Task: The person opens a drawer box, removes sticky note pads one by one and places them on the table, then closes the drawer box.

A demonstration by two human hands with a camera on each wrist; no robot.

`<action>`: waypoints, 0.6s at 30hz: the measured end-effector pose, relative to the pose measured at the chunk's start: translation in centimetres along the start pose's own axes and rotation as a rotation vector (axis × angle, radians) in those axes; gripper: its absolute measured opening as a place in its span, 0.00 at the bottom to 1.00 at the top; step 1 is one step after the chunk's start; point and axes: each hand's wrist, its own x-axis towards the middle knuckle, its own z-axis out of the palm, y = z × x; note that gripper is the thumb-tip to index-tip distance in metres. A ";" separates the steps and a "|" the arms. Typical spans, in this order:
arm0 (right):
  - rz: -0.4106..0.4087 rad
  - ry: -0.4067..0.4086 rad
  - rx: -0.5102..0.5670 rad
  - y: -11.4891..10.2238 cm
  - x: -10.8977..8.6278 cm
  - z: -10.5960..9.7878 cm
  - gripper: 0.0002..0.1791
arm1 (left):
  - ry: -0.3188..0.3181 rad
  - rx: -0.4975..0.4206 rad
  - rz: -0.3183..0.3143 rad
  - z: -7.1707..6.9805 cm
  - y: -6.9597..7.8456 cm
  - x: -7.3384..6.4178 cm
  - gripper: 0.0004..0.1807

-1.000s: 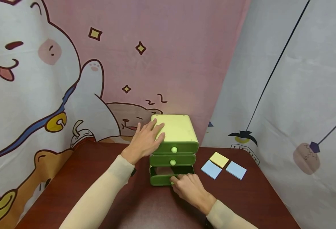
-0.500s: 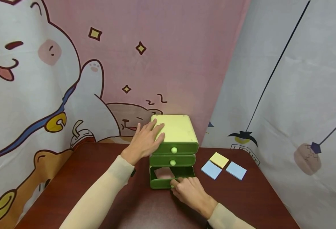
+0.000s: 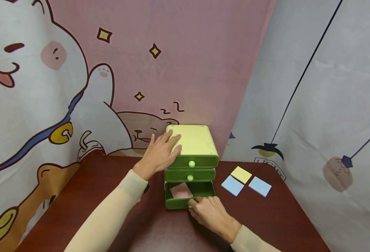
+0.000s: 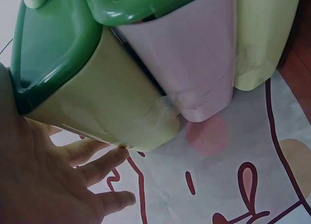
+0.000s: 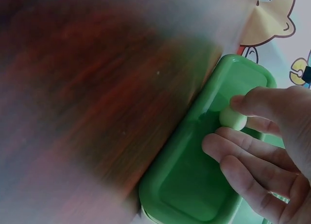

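A small three-drawer cabinet [image 3: 195, 139] with a pale yellow top and green drawer fronts stands on the table. My left hand [image 3: 158, 153] rests on its top left edge, fingers spread and fairly straight; the left wrist view shows several fingertips along the upper casing [image 4: 112, 97]. My right hand [image 3: 212, 216] is at the front of the bottom drawer [image 3: 176, 203], which is pulled out. In the right wrist view, thumb and fingers pinch its round pale green knob [image 5: 232, 119]. A pink sticky note pad [image 3: 181, 191] lies inside that drawer, on the left.
Right of the cabinet lie a yellow sticky note pad [image 3: 241, 174] and two blue ones, a nearer-left blue pad [image 3: 232, 185] and a right-hand blue pad [image 3: 260, 186]. The dark red table [image 3: 109, 196] meets printed cloth [image 3: 204, 63] behind and at the sides.
The bottom drawer has slid further out toward me with my right hand on its knob, showing more of the pink pad. My left hand has stayed in place.
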 end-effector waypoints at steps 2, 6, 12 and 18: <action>-0.002 0.007 -0.002 0.0 -0.1 0.0 0.19 | -0.002 0.000 -0.001 0.0 0.0 0.0 0.39; -0.004 0.011 -0.001 -0.2 -0.3 0.0 0.19 | -0.001 -0.003 0.000 0.1 0.0 0.1 0.39; -0.013 0.017 -0.006 -0.4 -0.5 -0.4 0.19 | 0.003 -0.001 0.005 0.1 0.0 0.0 0.39; -0.022 0.016 -0.009 -0.6 -0.7 -0.7 0.19 | 0.004 -0.004 0.005 0.1 0.0 0.0 0.39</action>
